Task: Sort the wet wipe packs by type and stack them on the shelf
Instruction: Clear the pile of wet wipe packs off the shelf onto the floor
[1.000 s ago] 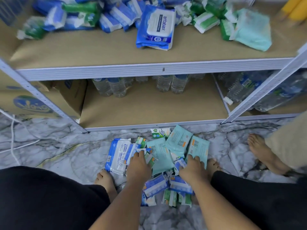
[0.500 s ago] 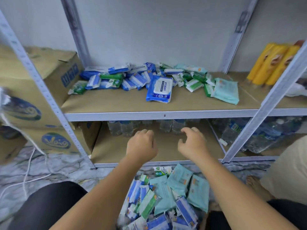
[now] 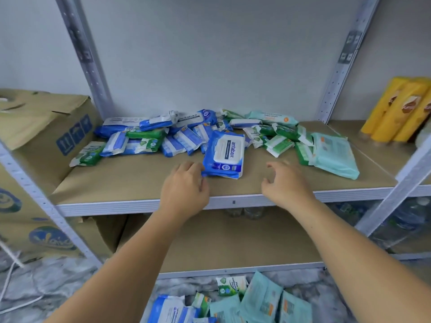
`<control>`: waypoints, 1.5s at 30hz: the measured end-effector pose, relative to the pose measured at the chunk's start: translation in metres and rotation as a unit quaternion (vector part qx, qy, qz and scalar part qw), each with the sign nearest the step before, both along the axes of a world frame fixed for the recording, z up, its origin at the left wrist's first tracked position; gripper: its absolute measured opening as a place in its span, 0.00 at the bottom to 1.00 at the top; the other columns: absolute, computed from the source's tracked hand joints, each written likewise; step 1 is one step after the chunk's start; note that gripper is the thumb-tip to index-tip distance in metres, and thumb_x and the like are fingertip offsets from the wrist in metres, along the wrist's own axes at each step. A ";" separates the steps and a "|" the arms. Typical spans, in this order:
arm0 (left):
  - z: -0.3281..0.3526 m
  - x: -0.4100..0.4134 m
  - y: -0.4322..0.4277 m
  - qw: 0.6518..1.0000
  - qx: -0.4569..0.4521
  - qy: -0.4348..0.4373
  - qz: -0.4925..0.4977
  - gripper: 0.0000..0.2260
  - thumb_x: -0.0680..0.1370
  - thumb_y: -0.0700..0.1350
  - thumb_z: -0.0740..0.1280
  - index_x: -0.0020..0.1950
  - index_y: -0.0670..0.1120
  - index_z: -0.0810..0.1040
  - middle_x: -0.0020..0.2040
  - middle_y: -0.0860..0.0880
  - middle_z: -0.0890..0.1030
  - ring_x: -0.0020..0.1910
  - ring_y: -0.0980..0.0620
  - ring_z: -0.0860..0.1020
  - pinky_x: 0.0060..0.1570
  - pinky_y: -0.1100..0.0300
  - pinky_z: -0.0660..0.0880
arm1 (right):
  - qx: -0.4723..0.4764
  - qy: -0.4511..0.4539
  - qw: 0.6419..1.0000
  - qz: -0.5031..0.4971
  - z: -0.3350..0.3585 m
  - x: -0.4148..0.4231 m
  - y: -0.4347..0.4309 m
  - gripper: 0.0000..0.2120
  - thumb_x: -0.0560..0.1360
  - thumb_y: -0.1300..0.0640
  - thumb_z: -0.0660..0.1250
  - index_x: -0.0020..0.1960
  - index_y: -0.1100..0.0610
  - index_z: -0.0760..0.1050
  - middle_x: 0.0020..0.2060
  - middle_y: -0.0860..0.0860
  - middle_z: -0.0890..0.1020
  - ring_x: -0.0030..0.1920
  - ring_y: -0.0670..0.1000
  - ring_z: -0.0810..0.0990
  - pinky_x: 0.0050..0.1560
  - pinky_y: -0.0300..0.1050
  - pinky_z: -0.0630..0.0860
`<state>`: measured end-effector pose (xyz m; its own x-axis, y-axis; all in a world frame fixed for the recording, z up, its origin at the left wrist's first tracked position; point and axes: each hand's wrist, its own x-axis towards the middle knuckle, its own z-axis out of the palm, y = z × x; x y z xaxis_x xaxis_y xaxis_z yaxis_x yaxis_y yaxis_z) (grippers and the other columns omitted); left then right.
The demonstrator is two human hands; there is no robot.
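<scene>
Left hand (image 3: 184,187), centre frame: fingertips at lower corner of large blue pack (image 3: 224,155); pinch or mere touch, cannot tell. Right hand (image 3: 285,183) empty, fingers loosely curled above shelf (image 3: 130,185). Beyond, blue, green and teal packs in 1 mixed heap (image 3: 186,138), nothing stacked. Floor packs (image 3: 258,301) wait at bottom centre. Judgement: sorting barely begun.

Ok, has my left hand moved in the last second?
Yes. The left hand has risen from the packs on the floor past the shelf's front rail, and is now at the corner of the big blue pack.
</scene>
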<state>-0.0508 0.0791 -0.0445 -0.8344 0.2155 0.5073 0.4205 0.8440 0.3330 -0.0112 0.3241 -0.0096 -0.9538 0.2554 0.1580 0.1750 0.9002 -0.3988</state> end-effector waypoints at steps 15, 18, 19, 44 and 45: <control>0.008 -0.116 0.017 0.991 0.075 -0.110 0.013 0.23 0.82 0.49 0.58 0.77 0.44 0.65 0.76 0.46 0.67 0.75 0.44 0.64 0.70 0.42 0.67 | 0.119 -0.100 0.982 -0.110 -0.012 -0.098 0.052 0.32 0.77 0.42 0.52 0.80 0.44 0.51 0.77 0.49 0.62 0.73 0.59 0.58 0.66 0.62 0.58; 0.005 -0.124 0.015 0.983 0.038 -0.176 0.033 0.28 0.83 0.55 0.54 0.82 0.48 0.55 0.81 0.48 0.58 0.80 0.45 0.54 0.76 0.40 0.57 | 0.134 -0.096 0.981 -0.106 -0.012 -0.099 0.053 0.25 0.79 0.43 0.51 0.76 0.44 0.63 0.73 0.51 0.64 0.72 0.59 0.58 0.65 0.60 0.57; 0.004 -0.124 0.015 0.981 0.021 -0.190 0.041 0.28 0.83 0.56 0.52 0.82 0.49 0.52 0.81 0.48 0.57 0.80 0.45 0.54 0.76 0.41 0.56 | 0.132 -0.081 0.982 -0.104 -0.013 -0.099 0.053 0.22 0.80 0.44 0.51 0.72 0.45 0.67 0.71 0.51 0.66 0.70 0.59 0.59 0.64 0.60 0.58; 0.025 -0.088 -0.016 0.956 -0.041 -0.211 0.201 0.24 0.70 0.63 0.68 0.55 0.45 0.78 0.52 0.46 0.79 0.52 0.43 0.78 0.49 0.53 0.76 | 0.006 -0.067 0.990 -0.123 0.025 -0.057 0.010 0.08 0.63 0.53 0.68 0.37 0.56 0.72 0.37 0.53 0.77 0.36 0.54 0.76 0.30 0.41 0.65; 0.025 -0.081 -0.018 0.956 -0.026 -0.211 0.201 0.23 0.69 0.63 0.68 0.52 0.46 0.79 0.50 0.46 0.79 0.50 0.44 0.78 0.47 0.54 0.76 | 0.011 -0.060 0.991 -0.118 0.027 -0.051 0.007 0.09 0.63 0.52 0.68 0.38 0.56 0.72 0.37 0.52 0.77 0.36 0.53 0.76 0.30 0.41 0.66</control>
